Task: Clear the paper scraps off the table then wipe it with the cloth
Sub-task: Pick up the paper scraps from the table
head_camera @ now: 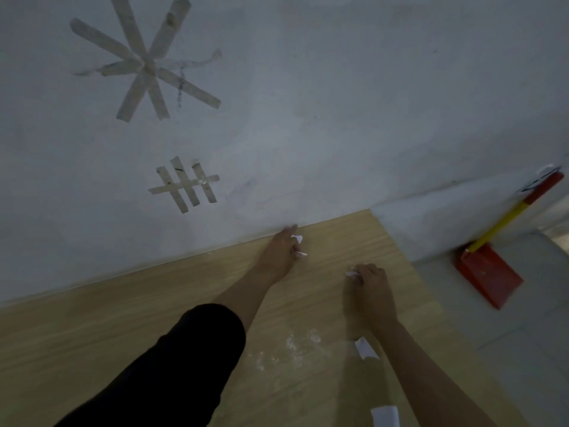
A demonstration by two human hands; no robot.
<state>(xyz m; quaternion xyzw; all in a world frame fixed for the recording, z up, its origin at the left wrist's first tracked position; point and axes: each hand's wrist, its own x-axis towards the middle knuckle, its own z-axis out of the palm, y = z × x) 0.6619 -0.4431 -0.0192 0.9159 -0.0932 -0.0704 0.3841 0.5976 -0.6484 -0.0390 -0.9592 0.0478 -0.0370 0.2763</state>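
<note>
- Paper scraps [297,239]: small white torn pieces, thin, very light and limp, easily pushed or blown along the wooden table [92,349]; nothing fragile, and crumpling does no harm
- Left hand [281,251]: stretched to the far edge of the table against the wall [308,149], fingers curled, white bits showing at the fingertips; it appears to pinch two pieces, though blur leaves the firmness of the hold uncertain
- Right hand [371,283]: nearer than the left and to its right, fingers curled down over a white scrap [352,274] that pokes out on the left-hand side; judged to be gripping it
- Outstanding: a curled scrap [365,348] lies just beside the right forearm, on its inner side; a flat scrap [385,416] lies closer to the person, under the line of that forearm
- Handling: flat pieces sit flush on the wood and resist a straight pinch; take the curled one by its raised edge, and lift the flat one by a corner or slide it
- Residue: whitish smear [289,343] between the two forearms, a matter for the wipe
- Wiping cloth: not in view
</note>
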